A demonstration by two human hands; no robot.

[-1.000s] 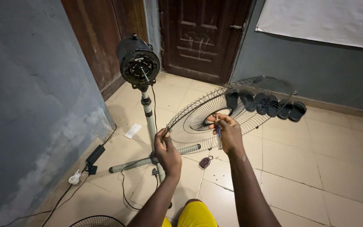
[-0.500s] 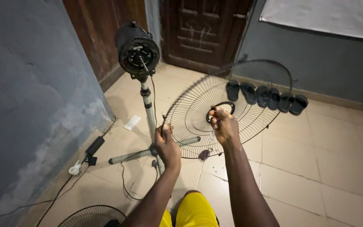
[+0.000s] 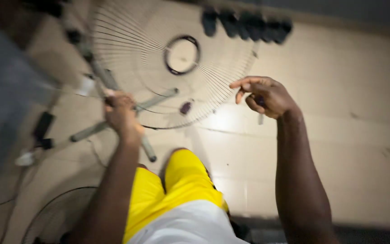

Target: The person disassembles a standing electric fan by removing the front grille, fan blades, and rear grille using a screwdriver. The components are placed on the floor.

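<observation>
Fingers of the left hand (image 3: 122, 113) curl around the wire fan guard (image 3: 168, 68) rim; the right hand (image 3: 265, 96), clear of the guard, pinches a thin blurred tool (image 3: 260, 118), mostly hidden.

Left hand (image 3: 120, 110) clenched, right hand (image 3: 265, 96) curled, both arms outstretched.

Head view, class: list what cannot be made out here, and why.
- Fan motor: cut off by the top edge.
- Thin tool in the right hand: fingers cover most of it, motion blur the rest.
- Left hand grip on the grille: smeared by blur.
- Sandals: blurred, count unclear.
</observation>
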